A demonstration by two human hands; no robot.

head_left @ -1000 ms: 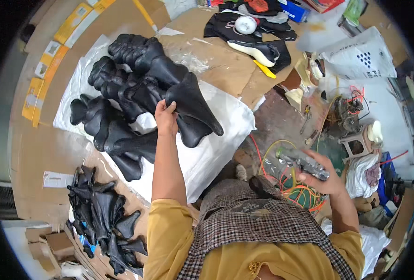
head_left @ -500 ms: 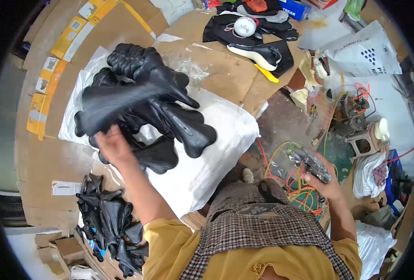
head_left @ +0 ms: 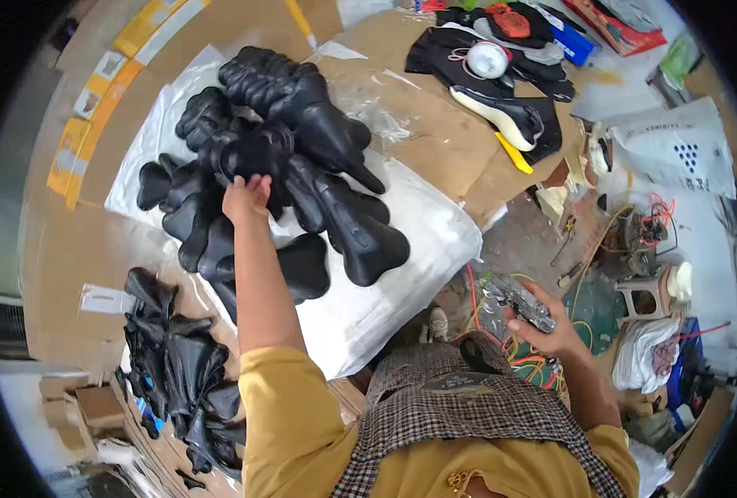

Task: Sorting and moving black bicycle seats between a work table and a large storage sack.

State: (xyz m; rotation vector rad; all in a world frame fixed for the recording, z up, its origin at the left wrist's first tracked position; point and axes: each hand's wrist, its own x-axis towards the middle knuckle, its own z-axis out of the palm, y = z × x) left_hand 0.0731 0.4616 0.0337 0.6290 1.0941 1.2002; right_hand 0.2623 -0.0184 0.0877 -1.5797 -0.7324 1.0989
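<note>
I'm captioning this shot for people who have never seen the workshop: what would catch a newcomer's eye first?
First, the heap of black bicycle saddles piled on a white sack at centre left, with the left hand resting on it. Next, the right hand at lower right gripping a metal stapler-like tool above tangled orange cord. A second pile of black covers lies at lower left on cardboard.

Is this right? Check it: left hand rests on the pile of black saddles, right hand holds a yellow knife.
Not quite. The head view shows the right hand holding a grey metal tool, not a yellow knife. The left hand does rest on the black saddles.
</note>
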